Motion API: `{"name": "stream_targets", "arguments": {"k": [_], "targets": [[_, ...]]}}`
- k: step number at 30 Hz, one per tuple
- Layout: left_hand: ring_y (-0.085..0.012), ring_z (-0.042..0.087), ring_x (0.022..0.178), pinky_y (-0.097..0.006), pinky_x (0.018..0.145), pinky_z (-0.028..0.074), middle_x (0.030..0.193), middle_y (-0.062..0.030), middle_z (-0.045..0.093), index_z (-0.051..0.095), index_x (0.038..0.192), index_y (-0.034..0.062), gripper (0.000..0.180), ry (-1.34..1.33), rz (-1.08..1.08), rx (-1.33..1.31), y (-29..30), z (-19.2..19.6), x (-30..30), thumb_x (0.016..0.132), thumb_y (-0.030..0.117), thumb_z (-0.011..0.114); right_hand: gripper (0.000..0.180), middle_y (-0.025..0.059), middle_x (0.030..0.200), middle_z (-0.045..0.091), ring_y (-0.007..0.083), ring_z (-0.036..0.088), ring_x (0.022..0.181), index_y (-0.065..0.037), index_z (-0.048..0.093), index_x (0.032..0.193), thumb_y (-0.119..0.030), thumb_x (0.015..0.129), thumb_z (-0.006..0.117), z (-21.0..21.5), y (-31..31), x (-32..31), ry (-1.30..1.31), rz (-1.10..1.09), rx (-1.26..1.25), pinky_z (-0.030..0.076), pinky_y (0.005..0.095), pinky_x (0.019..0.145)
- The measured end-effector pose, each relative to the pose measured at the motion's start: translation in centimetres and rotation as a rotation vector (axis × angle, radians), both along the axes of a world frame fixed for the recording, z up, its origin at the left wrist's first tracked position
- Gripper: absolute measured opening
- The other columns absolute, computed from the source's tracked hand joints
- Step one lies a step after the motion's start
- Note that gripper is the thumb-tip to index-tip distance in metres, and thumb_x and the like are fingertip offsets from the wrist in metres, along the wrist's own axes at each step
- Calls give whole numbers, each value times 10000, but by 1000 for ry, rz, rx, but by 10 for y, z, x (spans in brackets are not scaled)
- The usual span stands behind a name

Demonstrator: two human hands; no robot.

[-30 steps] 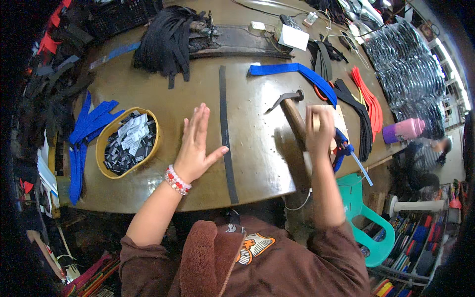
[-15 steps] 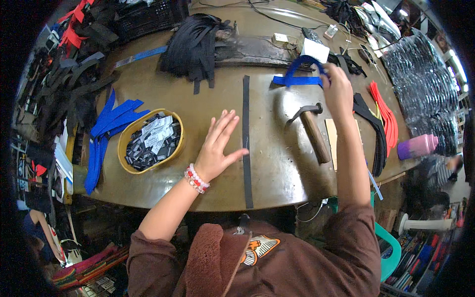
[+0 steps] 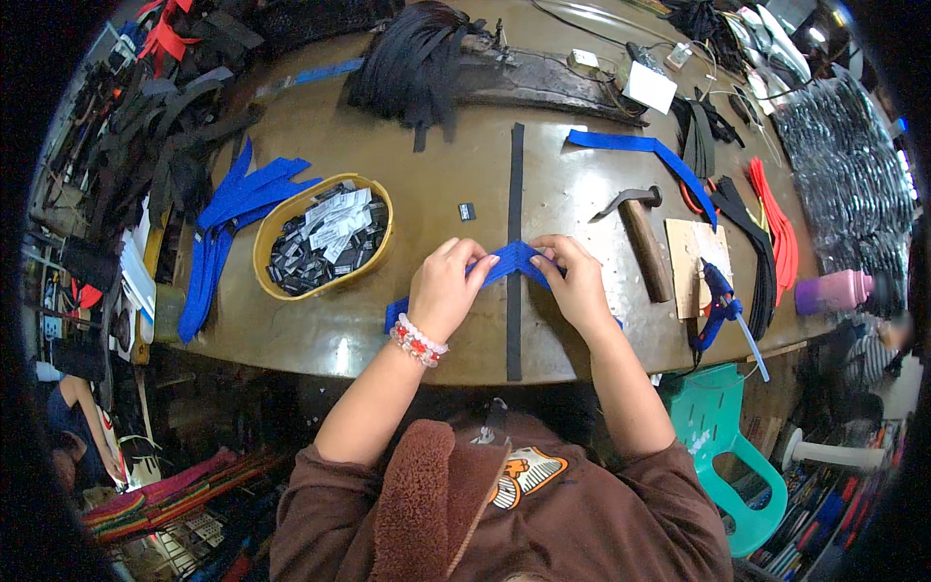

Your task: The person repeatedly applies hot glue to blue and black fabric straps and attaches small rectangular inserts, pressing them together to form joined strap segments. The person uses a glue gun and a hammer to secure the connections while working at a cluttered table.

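Here, a blue strip (image 3: 515,254), long axis left to right, bend pointing away, pinched in both hands (image 3: 448,291) (image 3: 574,284)

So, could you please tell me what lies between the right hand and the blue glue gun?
In the head view, from the right hand to the blue glue gun come the wooden hammer handle, then a tan board.

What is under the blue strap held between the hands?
The blue strap crosses over the dark strip on the table; the part directly beneath is covered and cannot be seen.
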State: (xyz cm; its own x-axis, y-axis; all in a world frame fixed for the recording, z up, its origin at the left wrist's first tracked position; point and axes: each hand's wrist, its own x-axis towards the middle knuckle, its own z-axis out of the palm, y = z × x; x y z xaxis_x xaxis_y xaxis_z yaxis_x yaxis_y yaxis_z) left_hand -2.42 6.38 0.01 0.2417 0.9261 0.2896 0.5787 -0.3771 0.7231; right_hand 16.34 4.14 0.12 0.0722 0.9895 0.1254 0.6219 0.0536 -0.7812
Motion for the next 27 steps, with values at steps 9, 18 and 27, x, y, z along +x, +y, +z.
{"name": "stream_targets", "arguments": {"k": [9,18,27], "targets": [[-240,573,920,-356,771,461,1059,-69,610,615,1019,100,221,350,-103,231,-6,-4,7,804,149,610,211,153,991,576,342,576,897,-118,654,1010,-126,799,651,-7,-5,-6,-425,56,-7,483,411,748],[-204,543,954,-366,834,419,1147,-38,611,621,1015,79,233,395,-324,418,-6,-15,12,805,123,531,548,24,899,414,147,424,760,-35,402,1064,-182,726,808,-26,-129,134,-86,-1102,563,394,278,711],[-241,544,973,-375,865,420,1128,-32,623,639,1066,98,322,176,-296,278,-5,-22,8,792,-20,515,458,204,770,656,334,665,757,-20,667,935,-463,823,642,96,-71,212,-762,-557,-419,501,450,692]]}}
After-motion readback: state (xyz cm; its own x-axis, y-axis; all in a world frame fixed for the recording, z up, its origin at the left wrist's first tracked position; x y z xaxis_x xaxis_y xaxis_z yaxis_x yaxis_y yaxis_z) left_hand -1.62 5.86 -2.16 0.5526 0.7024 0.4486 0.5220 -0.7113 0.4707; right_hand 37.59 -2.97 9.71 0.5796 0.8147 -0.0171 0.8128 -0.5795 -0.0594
